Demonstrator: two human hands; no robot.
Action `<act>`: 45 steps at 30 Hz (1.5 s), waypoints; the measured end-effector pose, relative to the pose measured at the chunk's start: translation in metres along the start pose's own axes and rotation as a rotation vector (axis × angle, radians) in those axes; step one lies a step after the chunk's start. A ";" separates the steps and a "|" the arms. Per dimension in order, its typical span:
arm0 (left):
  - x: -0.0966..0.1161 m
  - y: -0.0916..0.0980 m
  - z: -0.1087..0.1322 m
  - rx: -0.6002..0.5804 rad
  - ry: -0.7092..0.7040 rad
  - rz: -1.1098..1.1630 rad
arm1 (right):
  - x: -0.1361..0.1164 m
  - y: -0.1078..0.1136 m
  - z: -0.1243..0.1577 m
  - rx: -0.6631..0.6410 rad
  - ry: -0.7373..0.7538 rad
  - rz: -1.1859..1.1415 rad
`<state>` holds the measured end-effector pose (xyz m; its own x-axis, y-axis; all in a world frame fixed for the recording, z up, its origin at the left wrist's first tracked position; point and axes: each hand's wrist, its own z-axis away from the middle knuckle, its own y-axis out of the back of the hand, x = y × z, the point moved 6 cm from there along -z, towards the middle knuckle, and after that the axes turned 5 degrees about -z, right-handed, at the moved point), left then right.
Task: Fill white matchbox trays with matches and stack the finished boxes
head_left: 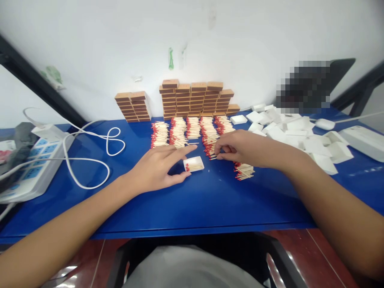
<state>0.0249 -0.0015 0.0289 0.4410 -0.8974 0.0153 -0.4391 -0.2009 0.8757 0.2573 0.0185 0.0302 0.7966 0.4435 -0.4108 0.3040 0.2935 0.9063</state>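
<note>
Tray (pixel 196 161), lengthwise left-to-right: your left grip (pixel 157 168) around it, hold unclear. Matches (pixel 210 134), right of tray: your right grip (pixel 242 146) touching, pinch unclear.

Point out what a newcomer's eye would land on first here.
Probably the rows of red-tipped matches, bright against the blue tabletop in the middle of the view. Behind them, brown matchboxes stand stacked before the white wall. To the right lies a jumbled heap of white matchbox trays.
</note>
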 end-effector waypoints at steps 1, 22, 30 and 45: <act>0.000 0.000 0.000 -0.002 0.002 0.001 | 0.001 -0.001 0.000 -0.005 -0.008 -0.002; -0.001 0.000 0.000 -0.017 0.027 0.015 | -0.011 -0.004 0.003 0.055 0.065 0.008; -0.003 0.000 -0.002 -0.022 0.066 0.007 | -0.030 0.007 0.003 0.224 0.182 -0.036; 0.005 0.001 -0.007 0.040 0.044 -0.004 | -0.058 -0.027 -0.005 0.179 0.203 0.054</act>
<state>0.0319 -0.0040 0.0335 0.4763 -0.8787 0.0339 -0.4681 -0.2207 0.8557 0.2001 -0.0108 0.0291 0.6985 0.6204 -0.3568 0.3660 0.1188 0.9230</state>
